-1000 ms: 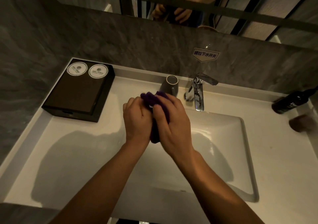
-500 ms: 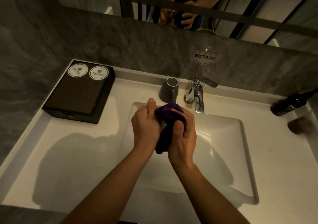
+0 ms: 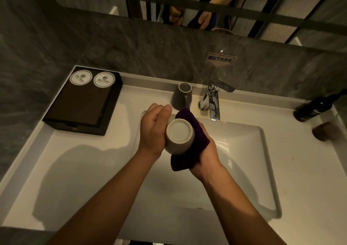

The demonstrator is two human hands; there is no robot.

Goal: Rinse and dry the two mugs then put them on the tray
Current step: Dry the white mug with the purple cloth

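Above the sink basin (image 3: 244, 169) my left hand (image 3: 153, 130) grips a pale mug (image 3: 178, 135), tilted so its flat bottom faces me. My right hand (image 3: 208, 152) holds a purple cloth (image 3: 189, 150) against the mug's right side and underneath it. A second, dark grey mug (image 3: 181, 98) stands upside down on the counter behind, just left of the faucet. At the back left lies the dark tray (image 3: 80, 105) with two round white coasters (image 3: 92, 78) at its far end.
A chrome faucet (image 3: 212, 101) rises behind the basin. A black pump bottle (image 3: 313, 108) lies at the right edge, with a dark blurred object (image 3: 324, 132) in front of it. The grey stone wall and a mirror stand behind the white counter (image 3: 75, 169).
The cloth no longer wraps the whole mug: the mug's pale bottom now shows. My hands have shifted slightly right and towards me over the basin.
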